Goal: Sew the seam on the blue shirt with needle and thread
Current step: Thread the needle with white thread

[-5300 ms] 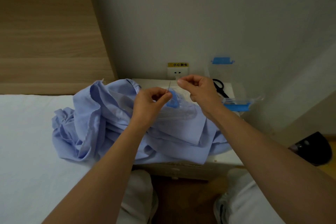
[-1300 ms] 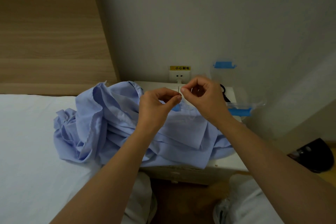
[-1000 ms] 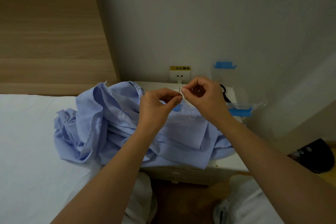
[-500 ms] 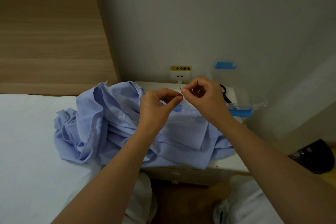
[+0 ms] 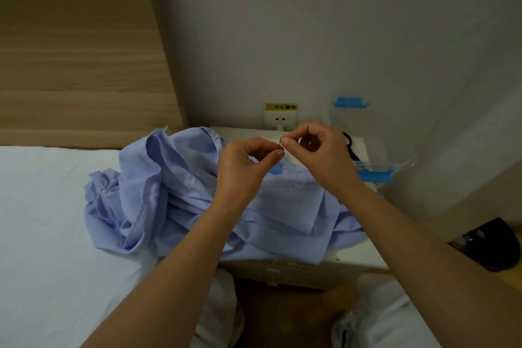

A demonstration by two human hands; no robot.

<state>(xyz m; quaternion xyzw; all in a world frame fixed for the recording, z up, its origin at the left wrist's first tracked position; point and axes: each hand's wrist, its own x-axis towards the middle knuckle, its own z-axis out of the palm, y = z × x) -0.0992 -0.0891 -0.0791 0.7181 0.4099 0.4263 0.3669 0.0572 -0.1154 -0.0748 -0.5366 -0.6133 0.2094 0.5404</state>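
Above white desk (image 5: 364, 254), left hand (image 5: 248, 167) pinches thin straight needle (image 5: 280, 142) upright. Right hand (image 5: 319, 155) presses thumb to forefinger just beside needle top; cannot tell what it grasps. Crumpled soft blue shirt (image 5: 175, 192) sprawls across desk and bed (image 5: 42, 234).

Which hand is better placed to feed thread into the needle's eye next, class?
Right, probably. The left hand pinches the needle upright, steadying it; the right hand has pinched fingertips at its top end. The thread itself is too fine to see.

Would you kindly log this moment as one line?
left hand: pinches needle upright; right hand: pinches at needle top; blue shirt: heaped below
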